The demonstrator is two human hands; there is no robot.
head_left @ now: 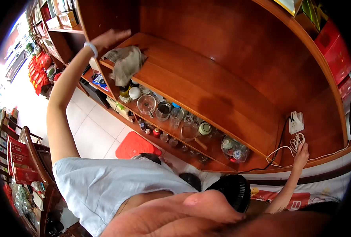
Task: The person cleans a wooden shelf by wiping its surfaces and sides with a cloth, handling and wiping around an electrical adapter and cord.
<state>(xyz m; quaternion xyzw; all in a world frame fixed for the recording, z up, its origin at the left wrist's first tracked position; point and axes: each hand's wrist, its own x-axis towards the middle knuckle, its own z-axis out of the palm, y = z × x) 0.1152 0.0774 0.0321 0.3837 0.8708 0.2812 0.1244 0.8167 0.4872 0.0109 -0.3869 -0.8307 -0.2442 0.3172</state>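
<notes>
My left hand (109, 38), with a pale bangle at the wrist, is stretched out over the left end of a brown wooden shelf (199, 79). Its fingers are extended and nothing shows in them. Just below that hand a crumpled greyish cloth (127, 65) drapes over the shelf's front edge, apart from the fingers. At the far right my right hand (301, 157) is closed on a coiled white cable (296, 143). This cable runs by a white power strip (296, 123) on the shelf's right end. A black cord (282, 138) hangs beside it.
Glass jugs and cups, including a round glass pitcher (146, 104), crowd the lower shelf. A red plastic stool (134, 145) stands on the tiled floor. Near my body is a black ribbed round object (232, 192). Wooden chairs and a table (35, 152) are at left.
</notes>
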